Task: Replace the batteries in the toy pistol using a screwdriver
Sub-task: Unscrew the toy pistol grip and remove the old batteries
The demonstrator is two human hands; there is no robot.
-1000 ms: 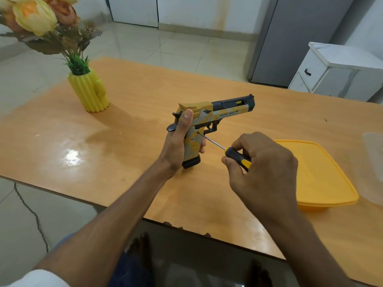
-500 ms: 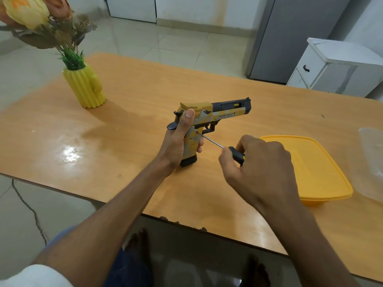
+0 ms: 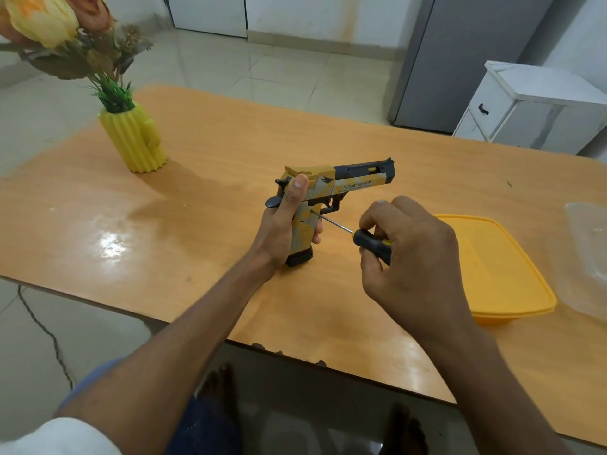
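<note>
Vase (image 3: 134, 139) left, yellow container (image 3: 505, 267) right of pistol (image 3: 328, 188).

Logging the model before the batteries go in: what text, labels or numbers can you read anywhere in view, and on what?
"DESERT EAGLE": on the slide of the toy pistol, beside a black eagle emblem.
A smaller line beneath it: too small to read.
Screwdriver, yellow lid and vase: no readable text.

"desert eagle" on toy pistol (image 3: 341, 185) slide, smaller line below unreadable

Head view, down (close) over table (image 3: 210, 178)
</note>
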